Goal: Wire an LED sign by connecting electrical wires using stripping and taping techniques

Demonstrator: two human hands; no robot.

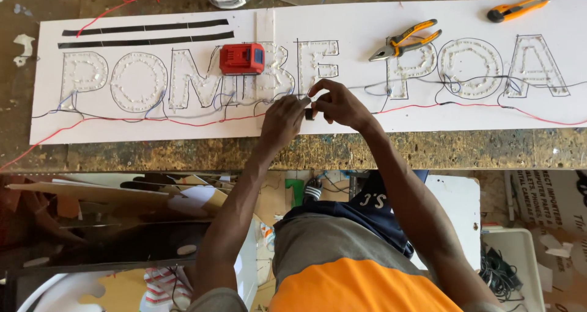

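A long white board [342,24] lies across a worn workbench, with letter outlines filled with small clear bulbs and thin red, black and blue wires [183,121] running along its lower part. My left hand [282,119] and my right hand [339,104] meet near the board's lower middle. Both pinch a thin wire end between the fingertips, and a small roll of black tape [310,112] sits between them against my right hand.
A red battery pack [243,59] rests on the letters left of my hands. Orange-handled pliers [405,40] lie to the upper right, an orange utility knife [517,8] further right. Two black strips [143,33] lie at top left. Cardboard and boxes sit below the bench.
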